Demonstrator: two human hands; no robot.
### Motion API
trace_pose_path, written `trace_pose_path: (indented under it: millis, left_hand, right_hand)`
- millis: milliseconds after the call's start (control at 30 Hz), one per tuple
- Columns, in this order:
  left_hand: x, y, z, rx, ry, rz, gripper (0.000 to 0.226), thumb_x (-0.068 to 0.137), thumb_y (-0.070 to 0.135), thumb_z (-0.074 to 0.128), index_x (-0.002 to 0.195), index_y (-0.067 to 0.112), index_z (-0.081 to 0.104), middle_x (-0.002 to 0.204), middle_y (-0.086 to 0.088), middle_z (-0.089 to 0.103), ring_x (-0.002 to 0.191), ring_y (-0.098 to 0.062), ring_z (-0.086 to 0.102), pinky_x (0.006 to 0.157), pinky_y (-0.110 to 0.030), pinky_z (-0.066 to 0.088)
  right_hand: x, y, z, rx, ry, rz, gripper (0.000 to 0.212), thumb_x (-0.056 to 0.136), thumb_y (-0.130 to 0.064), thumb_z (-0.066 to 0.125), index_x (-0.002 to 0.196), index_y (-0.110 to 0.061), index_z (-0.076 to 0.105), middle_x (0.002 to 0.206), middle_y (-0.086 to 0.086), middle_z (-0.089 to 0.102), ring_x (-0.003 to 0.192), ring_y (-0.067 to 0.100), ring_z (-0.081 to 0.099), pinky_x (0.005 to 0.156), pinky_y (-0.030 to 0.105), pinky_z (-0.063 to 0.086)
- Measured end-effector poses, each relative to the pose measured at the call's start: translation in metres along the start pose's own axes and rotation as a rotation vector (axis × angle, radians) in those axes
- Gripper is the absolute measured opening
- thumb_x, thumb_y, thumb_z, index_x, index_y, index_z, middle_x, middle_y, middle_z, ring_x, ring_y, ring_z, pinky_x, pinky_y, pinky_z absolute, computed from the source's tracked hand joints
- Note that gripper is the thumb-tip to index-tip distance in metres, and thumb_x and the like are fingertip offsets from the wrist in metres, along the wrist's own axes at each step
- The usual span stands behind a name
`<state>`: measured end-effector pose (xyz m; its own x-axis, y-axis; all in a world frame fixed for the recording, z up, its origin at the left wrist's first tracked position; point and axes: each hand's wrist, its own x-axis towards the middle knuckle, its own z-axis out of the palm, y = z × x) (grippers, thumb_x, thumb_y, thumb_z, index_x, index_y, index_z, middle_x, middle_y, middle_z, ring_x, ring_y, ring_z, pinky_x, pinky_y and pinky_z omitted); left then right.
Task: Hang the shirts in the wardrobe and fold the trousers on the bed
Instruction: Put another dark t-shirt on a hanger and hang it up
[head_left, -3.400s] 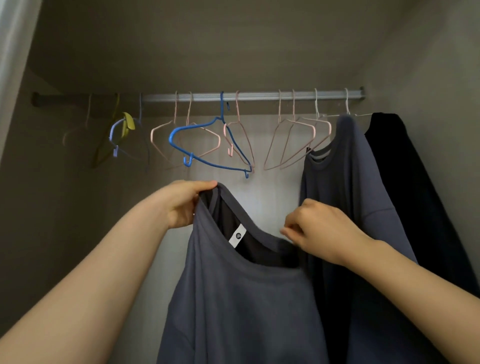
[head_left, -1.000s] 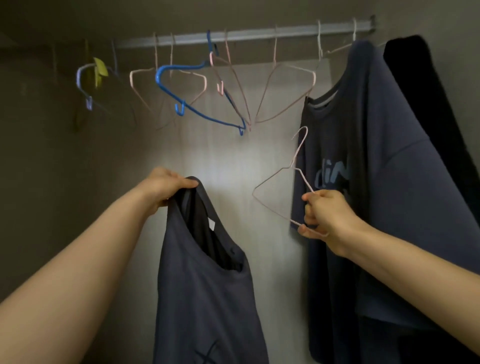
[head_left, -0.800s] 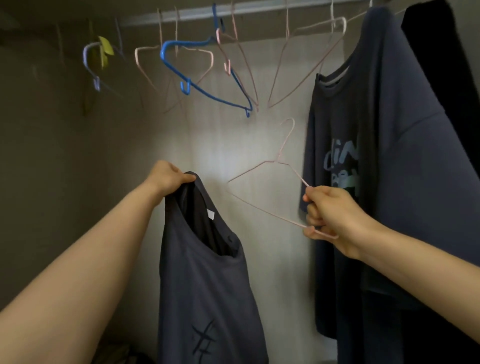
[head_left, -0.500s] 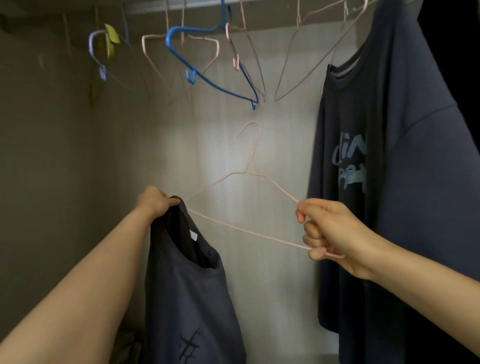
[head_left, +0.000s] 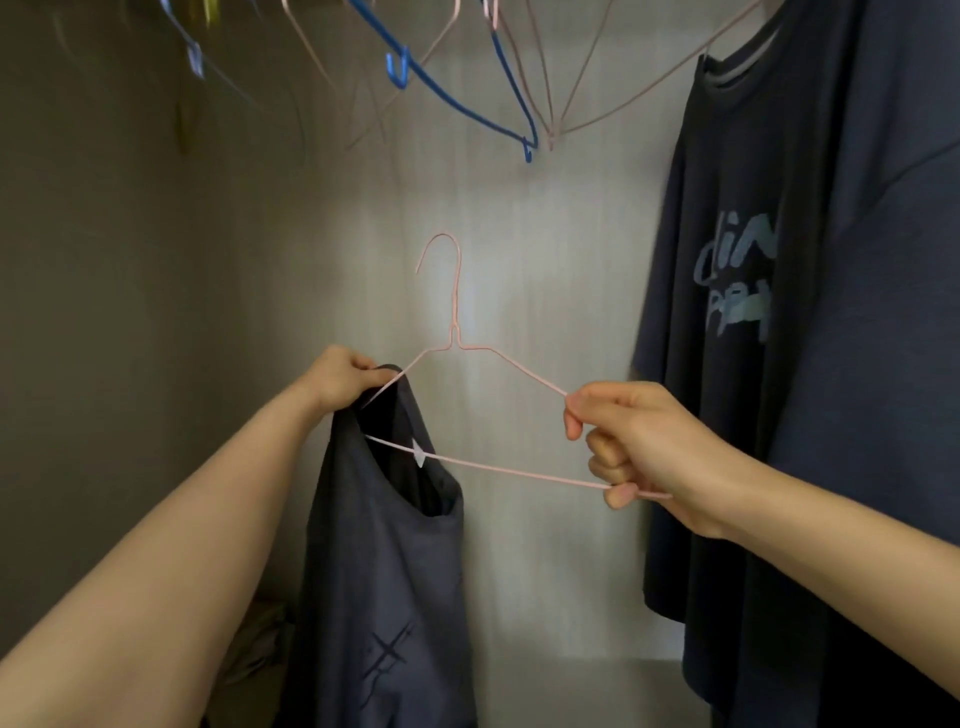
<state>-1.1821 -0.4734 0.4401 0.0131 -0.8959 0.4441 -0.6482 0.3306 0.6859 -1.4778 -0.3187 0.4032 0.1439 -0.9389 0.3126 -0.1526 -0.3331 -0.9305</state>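
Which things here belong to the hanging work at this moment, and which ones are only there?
In use:
- left hand, gripping the grey shirt
- right hand, holding the pink hanger

Only there:
- blue hanger
- empty pink hangers
- printed shirt, already hung

Two hands (head_left: 343, 379) (head_left: 639, 447), two grey shirts (head_left: 384, 545) (head_left: 753, 364), one held hanger (head_left: 455, 332), several hangers overhead (head_left: 396, 70)

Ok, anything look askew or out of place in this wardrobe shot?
The blue hanger at the top hangs steeply tilted, crossing the pink hangers beside it, seemingly tangled. Otherwise nothing stands out.
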Motion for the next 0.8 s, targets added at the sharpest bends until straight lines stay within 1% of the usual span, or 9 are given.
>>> trace_pose_path:
  millis: [100, 167, 267, 367, 533, 567, 633, 733, 800]
  left_hand:
    - [-0.004, 0.023, 0.0, -0.094, -0.003, 0.089, 0.033, 0.089, 0.024, 0.073, 0.083, -0.009, 0.07, 0.07, -0.007, 0.056, 0.067, -0.016, 0.048, 0.059, -0.022, 0.039]
    - [-0.006, 0.04, -0.002, -0.15, -0.035, 0.15, 0.038, 0.093, 0.023, 0.068, 0.09, -0.014, 0.066, 0.075, -0.01, 0.055, 0.071, -0.017, 0.047, 0.066, -0.025, 0.038]
    - [-0.012, 0.068, -0.005, -0.225, -0.019, 0.253, 0.036, 0.096, 0.02, 0.062, 0.096, -0.016, 0.064, 0.077, -0.011, 0.054, 0.071, -0.017, 0.046, 0.063, -0.026, 0.036]
    - [-0.017, 0.092, -0.007, -0.267, 0.007, 0.358, 0.033, 0.099, 0.017, 0.057, 0.102, -0.015, 0.065, 0.086, -0.013, 0.057, 0.08, -0.019, 0.047, 0.075, -0.031, 0.037]
    - [-0.028, 0.118, -0.012, 0.026, 0.092, 0.598, 0.021, 0.101, 0.018, 0.055, 0.101, 0.004, 0.071, 0.086, -0.004, 0.061, 0.087, -0.01, 0.05, 0.087, -0.026, 0.036]
    - [-0.028, 0.118, -0.014, 0.026, 0.058, 0.602, 0.02, 0.099, 0.021, 0.058, 0.101, 0.006, 0.07, 0.088, -0.002, 0.062, 0.088, -0.009, 0.051, 0.086, -0.025, 0.038]
    - [-0.033, 0.118, -0.019, -0.065, -0.035, 0.571, 0.014, 0.094, 0.025, 0.066, 0.095, 0.011, 0.069, 0.082, 0.01, 0.063, 0.079, -0.001, 0.054, 0.074, -0.014, 0.042]
    - [-0.039, 0.116, -0.024, -0.151, -0.045, 0.601, 0.023, 0.096, 0.033, 0.062, 0.08, 0.018, 0.067, 0.068, 0.02, 0.058, 0.066, 0.007, 0.049, 0.065, -0.007, 0.036]
    - [-0.041, 0.116, -0.024, -0.193, -0.003, 0.624, 0.032, 0.096, 0.038, 0.058, 0.076, 0.014, 0.067, 0.075, 0.007, 0.059, 0.072, -0.001, 0.048, 0.069, -0.016, 0.034]
  right_hand:
    - [0.004, 0.003, 0.005, 0.029, -0.004, 0.003, 0.03, 0.101, -0.021, 0.047, 0.073, -0.012, 0.052, 0.054, 0.0, 0.018, 0.046, 0.014, 0.015, 0.041, 0.02, 0.025]
    - [0.005, 0.005, 0.007, 0.058, 0.0, -0.008, 0.031, 0.102, -0.022, 0.046, 0.074, -0.011, 0.052, 0.053, 0.0, 0.018, 0.045, 0.013, 0.015, 0.039, 0.02, 0.025]
    - [0.007, 0.006, 0.009, 0.124, 0.014, -0.051, 0.032, 0.103, -0.025, 0.045, 0.074, -0.011, 0.05, 0.051, -0.002, 0.019, 0.043, 0.012, 0.015, 0.039, 0.019, 0.025]
    - [0.008, 0.004, 0.012, 0.187, 0.057, -0.143, 0.035, 0.103, -0.028, 0.046, 0.071, -0.013, 0.05, 0.049, -0.004, 0.021, 0.041, 0.01, 0.017, 0.039, 0.018, 0.026]
    - [0.004, -0.004, 0.012, 0.384, 0.063, -0.263, 0.035, 0.101, -0.031, 0.048, 0.072, -0.013, 0.054, 0.05, -0.004, 0.02, 0.04, 0.009, 0.016, 0.039, 0.018, 0.025]
    - [0.003, -0.005, 0.013, 0.389, 0.065, -0.275, 0.034, 0.101, -0.03, 0.049, 0.074, -0.012, 0.057, 0.05, -0.004, 0.021, 0.039, 0.009, 0.017, 0.039, 0.018, 0.027]
    - [0.001, -0.007, 0.013, 0.372, 0.056, -0.286, 0.033, 0.101, -0.031, 0.05, 0.079, -0.011, 0.065, 0.049, -0.004, 0.023, 0.038, 0.009, 0.019, 0.039, 0.019, 0.031]
    - [0.0, -0.013, 0.01, 0.43, -0.124, -0.199, 0.042, 0.099, -0.042, 0.045, 0.088, -0.012, 0.073, 0.051, -0.002, 0.032, 0.041, 0.012, 0.03, 0.042, 0.022, 0.038]
    - [0.0, -0.017, 0.006, 0.536, -0.332, -0.089, 0.057, 0.095, -0.053, 0.039, 0.093, -0.009, 0.076, 0.064, 0.004, 0.054, 0.055, 0.015, 0.051, 0.051, 0.028, 0.049]
